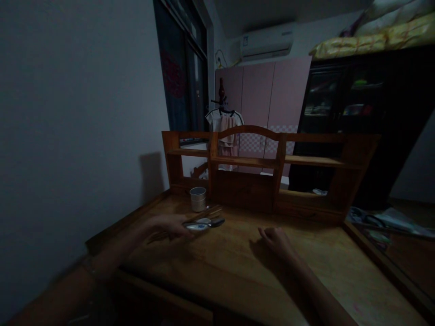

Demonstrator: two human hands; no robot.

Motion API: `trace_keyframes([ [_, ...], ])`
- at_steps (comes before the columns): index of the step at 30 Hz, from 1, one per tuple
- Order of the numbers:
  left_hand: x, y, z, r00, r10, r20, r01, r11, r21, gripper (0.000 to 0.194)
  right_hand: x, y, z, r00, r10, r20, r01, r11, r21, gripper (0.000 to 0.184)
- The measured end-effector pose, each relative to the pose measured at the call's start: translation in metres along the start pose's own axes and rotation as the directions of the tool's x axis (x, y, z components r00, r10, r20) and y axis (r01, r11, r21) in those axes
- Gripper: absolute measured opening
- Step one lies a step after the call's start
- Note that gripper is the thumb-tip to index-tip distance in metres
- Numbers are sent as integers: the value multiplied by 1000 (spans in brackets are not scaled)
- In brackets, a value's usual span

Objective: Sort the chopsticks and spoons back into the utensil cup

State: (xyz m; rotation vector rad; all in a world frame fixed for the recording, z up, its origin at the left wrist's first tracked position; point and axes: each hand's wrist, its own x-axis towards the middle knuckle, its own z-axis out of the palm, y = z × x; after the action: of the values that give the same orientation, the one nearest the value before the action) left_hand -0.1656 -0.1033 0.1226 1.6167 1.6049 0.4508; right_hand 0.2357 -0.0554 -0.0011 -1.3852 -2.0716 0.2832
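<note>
My left hand (173,225) is closed around a bundle of utensils above the left part of the wooden desk (231,253). In the bundle are a white spoon with a blue pattern (199,225), a dark metal spoon (217,222) and several thin brown chopsticks (212,211). The chopsticks stick out on both sides of the hand. Just behind it stands a light metal cup (198,199), upright. Over the middle of the desk my right hand (273,237) is curled into a loose fist, and no object shows in it.
A wooden shelf unit (244,163) runs along the desk's back edge. The white wall (84,113) rises close on the left. A raised wooden rim (380,267) borders the desk's right side. Beyond stand a pink wardrobe (257,90) and a dark cabinet (367,99).
</note>
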Motion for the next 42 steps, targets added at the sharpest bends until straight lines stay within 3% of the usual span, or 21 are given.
trace_keyframes([
  [1, 8, 9, 16, 987, 13, 161, -5, 999, -50, 48, 0, -1, -1, 1000, 0, -1, 0, 1000, 6, 59],
  [2, 17, 17, 33, 971, 70, 230, -38, 990, -139, 49, 0, -2, -2, 1000, -2, -4, 2, 1000, 12, 59],
  [5, 53, 36, 90, 948, 212, 238, -96, 903, -420, 44, -1, -7, -4, 1000, -24, -12, 25, 998, 53, 54],
  [9, 103, 65, 162, 924, 366, 111, -193, 697, -691, 50, -2, -16, -6, 999, -15, -51, 28, 968, 251, 42],
  [13, 132, 89, 201, 882, 459, -104, -359, 512, -780, 52, -2, -23, -11, 996, -26, -84, 48, 962, 270, 46],
  [18, 143, 87, 220, 887, 423, -185, -395, 489, -778, 51, -5, -28, -18, 993, -37, -111, 60, 976, 211, 45],
  [23, 138, 78, 232, 891, 400, -213, -420, 552, -720, 52, -9, -26, -14, 995, -30, -96, 49, 979, 196, 47],
  [33, 127, 83, 231, 867, 469, -167, -402, 460, -792, 48, -11, -17, -13, 994, 9, -109, 8, 988, 155, 53],
  [38, 116, 88, 230, 801, 574, -171, -516, 516, -684, 50, -16, -12, -5, 968, 126, -217, -67, 962, 263, 43],
  [42, 118, 82, 221, 744, 652, -145, -652, 661, -372, 43, -9, -16, -3, 942, 244, -232, -103, 865, 491, 40],
])
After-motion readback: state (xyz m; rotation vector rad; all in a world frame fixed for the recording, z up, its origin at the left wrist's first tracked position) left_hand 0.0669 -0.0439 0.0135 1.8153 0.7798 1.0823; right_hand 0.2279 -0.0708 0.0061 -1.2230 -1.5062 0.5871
